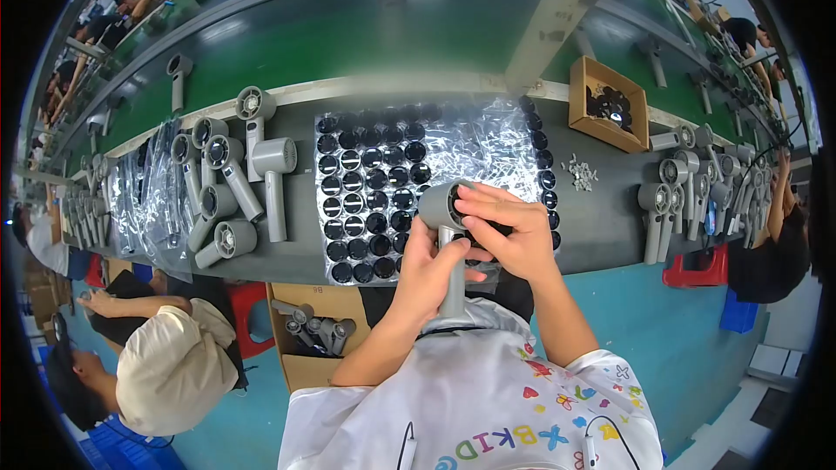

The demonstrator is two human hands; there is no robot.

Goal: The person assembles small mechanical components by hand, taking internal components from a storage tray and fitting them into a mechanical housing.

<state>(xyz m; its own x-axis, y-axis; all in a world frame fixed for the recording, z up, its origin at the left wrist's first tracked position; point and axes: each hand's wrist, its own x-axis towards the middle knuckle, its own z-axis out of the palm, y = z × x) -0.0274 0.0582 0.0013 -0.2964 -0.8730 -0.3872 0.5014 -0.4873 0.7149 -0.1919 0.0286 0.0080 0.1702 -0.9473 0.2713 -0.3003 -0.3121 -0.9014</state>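
Note:
A grey handheld fan point(434, 208) is held up in front of me, its round head on top and its handle pointing down toward my body. My left hand point(422, 271) wraps around it just below the head. The fingers of my right hand point(515, 228) press on the head's dark right face. Something black shows under those fingers, partly hidden, and I cannot make out what it is. Behind and below my hands lies a clear plastic sheet point(483, 144) with rows of round black caps point(372, 157), several of them marked with a white strip.
Grey fans point(231, 165) stand and lie at left beside plastic bags point(152, 191); more fans point(688, 178) crowd the right. A cardboard box point(640, 126) holds black parts near small pale pieces point(582, 174). Beyond runs a green conveyor point(348, 39). A co-worker point(174, 365) sits at left.

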